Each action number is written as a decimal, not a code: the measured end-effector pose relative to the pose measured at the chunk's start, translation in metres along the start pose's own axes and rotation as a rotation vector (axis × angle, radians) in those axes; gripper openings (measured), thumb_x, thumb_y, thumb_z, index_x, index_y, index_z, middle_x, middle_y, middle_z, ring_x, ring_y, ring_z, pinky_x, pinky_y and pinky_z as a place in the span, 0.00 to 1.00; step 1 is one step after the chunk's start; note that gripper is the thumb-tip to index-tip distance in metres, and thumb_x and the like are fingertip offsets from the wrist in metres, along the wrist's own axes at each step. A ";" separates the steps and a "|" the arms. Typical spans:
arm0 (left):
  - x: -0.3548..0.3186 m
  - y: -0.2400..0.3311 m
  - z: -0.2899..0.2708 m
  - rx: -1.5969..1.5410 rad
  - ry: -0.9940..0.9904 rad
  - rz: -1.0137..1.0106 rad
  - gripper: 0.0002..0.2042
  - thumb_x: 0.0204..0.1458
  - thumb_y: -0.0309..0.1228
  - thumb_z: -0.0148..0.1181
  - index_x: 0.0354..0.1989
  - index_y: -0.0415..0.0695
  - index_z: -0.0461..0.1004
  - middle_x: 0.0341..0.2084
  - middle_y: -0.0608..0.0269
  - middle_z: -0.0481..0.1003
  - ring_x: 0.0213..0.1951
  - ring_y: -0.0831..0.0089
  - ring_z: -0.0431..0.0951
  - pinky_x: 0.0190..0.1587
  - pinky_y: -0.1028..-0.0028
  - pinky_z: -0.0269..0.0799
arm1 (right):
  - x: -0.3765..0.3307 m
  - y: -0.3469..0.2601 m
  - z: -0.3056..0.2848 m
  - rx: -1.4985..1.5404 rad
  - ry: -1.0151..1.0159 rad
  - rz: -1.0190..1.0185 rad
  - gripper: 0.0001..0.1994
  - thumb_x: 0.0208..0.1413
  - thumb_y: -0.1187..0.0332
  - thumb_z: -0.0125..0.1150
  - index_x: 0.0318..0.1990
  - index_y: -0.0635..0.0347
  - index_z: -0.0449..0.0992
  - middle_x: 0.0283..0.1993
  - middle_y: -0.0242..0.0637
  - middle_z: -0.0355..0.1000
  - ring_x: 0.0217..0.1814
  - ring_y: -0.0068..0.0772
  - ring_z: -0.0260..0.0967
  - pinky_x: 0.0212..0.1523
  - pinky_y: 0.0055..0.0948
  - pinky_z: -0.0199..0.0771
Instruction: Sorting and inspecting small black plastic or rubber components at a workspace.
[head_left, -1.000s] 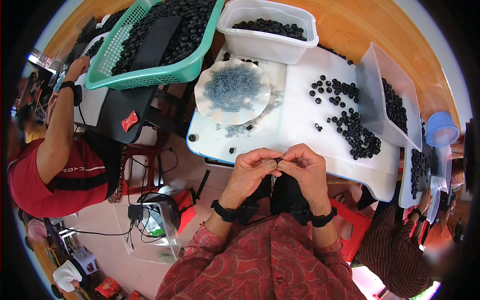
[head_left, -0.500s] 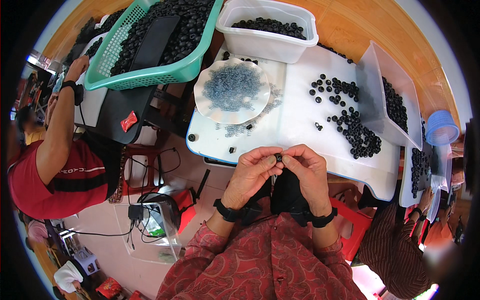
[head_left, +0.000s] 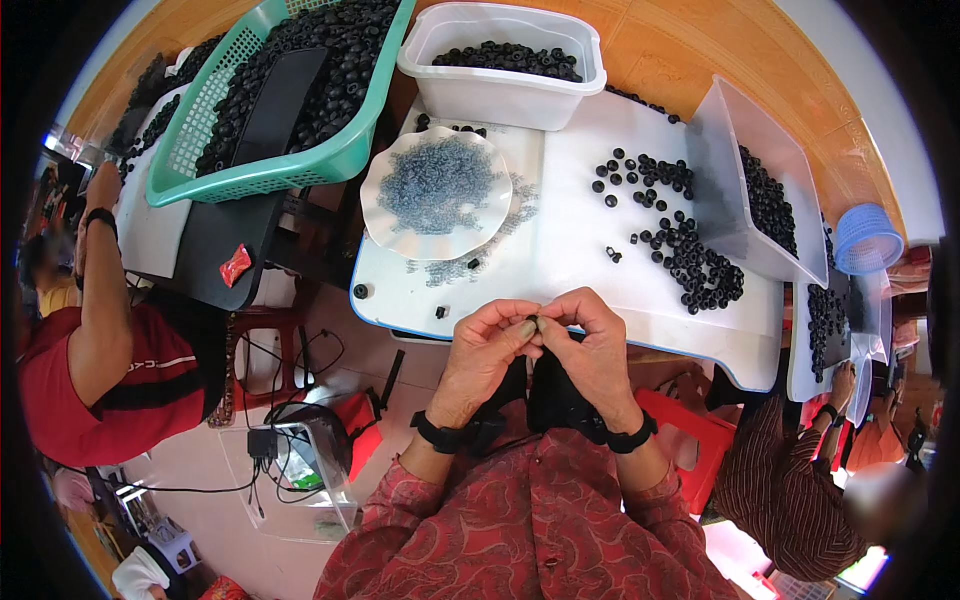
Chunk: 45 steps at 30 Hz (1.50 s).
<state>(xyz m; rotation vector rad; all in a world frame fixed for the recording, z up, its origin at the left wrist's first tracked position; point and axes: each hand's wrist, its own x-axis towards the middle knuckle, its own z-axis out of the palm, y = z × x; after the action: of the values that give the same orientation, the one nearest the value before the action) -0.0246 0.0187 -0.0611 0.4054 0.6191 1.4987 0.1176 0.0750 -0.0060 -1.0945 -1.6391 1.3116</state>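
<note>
Over the near edge of the white table, my left hand and my right hand meet fingertip to fingertip. Both pinch a small round black plastic part, mostly covered by my thumbs and fingers. Beyond my left hand, a wavy-rimmed white plate carries a heap of tiny clear bluish rings, some spilled around it. Past my right hand lie loose black parts like the one I hold. A single black part sits near the table edge.
At the back stand a white tub and a green basket, both with black parts, a dark phone-like slab atop the basket's. A clear bin lies tipped at right. Co-workers sit left, in a red shirt, and right, in a striped top.
The view has shifted slightly, so the table sits a little further left. My fingers have closed more over the black part. The left co-worker's hand has moved.
</note>
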 end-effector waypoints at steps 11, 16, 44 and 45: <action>-0.001 0.005 -0.001 -0.205 -0.033 -0.010 0.12 0.61 0.21 0.55 0.52 0.34 0.74 0.40 0.55 0.78 0.37 0.74 0.80 0.38 0.77 0.80 | 0.054 0.035 -0.056 -0.846 0.344 -0.232 0.07 0.53 0.74 0.64 0.39 0.61 0.79 0.37 0.40 0.68 0.35 0.41 0.69 0.38 0.38 0.68; -0.002 0.004 0.000 -0.149 0.008 -0.020 0.11 0.61 0.23 0.55 0.51 0.36 0.75 0.40 0.53 0.77 0.36 0.73 0.76 0.36 0.77 0.75 | 0.058 0.040 -0.058 -0.948 0.286 -0.228 0.07 0.53 0.73 0.64 0.39 0.60 0.79 0.39 0.40 0.68 0.40 0.43 0.68 0.42 0.39 0.67; 0.001 0.002 0.003 -0.106 0.029 -0.013 0.11 0.61 0.23 0.55 0.50 0.35 0.75 0.40 0.54 0.77 0.37 0.74 0.76 0.38 0.77 0.74 | 0.038 0.038 -0.049 -0.576 0.229 -0.306 0.14 0.47 0.81 0.68 0.43 0.63 0.79 0.44 0.39 0.70 0.34 0.31 0.72 0.33 0.27 0.73; 0.000 0.003 0.004 -0.104 0.035 -0.015 0.11 0.61 0.23 0.55 0.50 0.35 0.75 0.40 0.54 0.77 0.37 0.74 0.76 0.38 0.77 0.74 | 0.037 0.039 -0.047 -0.575 0.229 -0.306 0.14 0.47 0.81 0.68 0.43 0.63 0.79 0.44 0.39 0.70 0.34 0.31 0.72 0.33 0.27 0.73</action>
<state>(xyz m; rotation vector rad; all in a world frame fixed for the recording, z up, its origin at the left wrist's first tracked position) -0.0246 0.0198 -0.0562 0.2946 0.5677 1.5196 0.1541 0.1295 -0.0339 -1.1996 -1.9626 0.5036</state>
